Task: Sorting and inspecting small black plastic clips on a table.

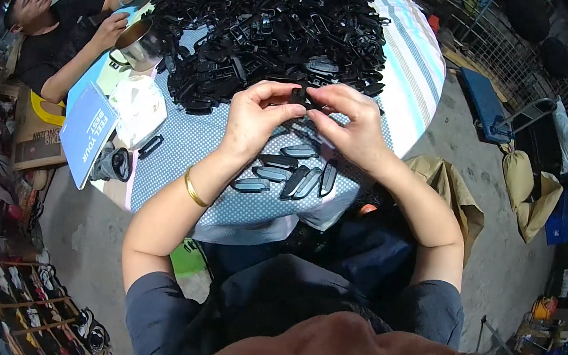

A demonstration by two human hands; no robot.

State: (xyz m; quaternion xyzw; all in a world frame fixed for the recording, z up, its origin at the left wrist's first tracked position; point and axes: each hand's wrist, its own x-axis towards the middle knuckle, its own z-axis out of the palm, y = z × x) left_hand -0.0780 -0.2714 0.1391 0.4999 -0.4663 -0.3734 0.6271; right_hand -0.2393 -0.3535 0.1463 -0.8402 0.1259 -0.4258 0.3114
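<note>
A small black part [300, 97] pinched between left hand [252, 115] and right hand [351, 120]

The wearer looks down at their own bare hands, which meet above a rounded table. Thumb and forefinger of each are closed on the part from opposite sides, holding it up just in front of a great heap of black pieces [274, 24]. Fingers cover much of it, so its exact shape is hard to tell. The left wrist wears a gold bracelet [193, 187].

Below the hands, on a patterned tablecloth [174, 178], lies a loose cluster of long, glossy dark pieces [272, 174] — some side by side, some overlapping. To the left are a metal pot [144, 54], a crumpled clear plastic bag [138, 106] and a blue notebook [84, 128]. Beyond them a co-worker [68, 30] in a dark top sits at the table — one hand near the pot, the other raised.
</note>
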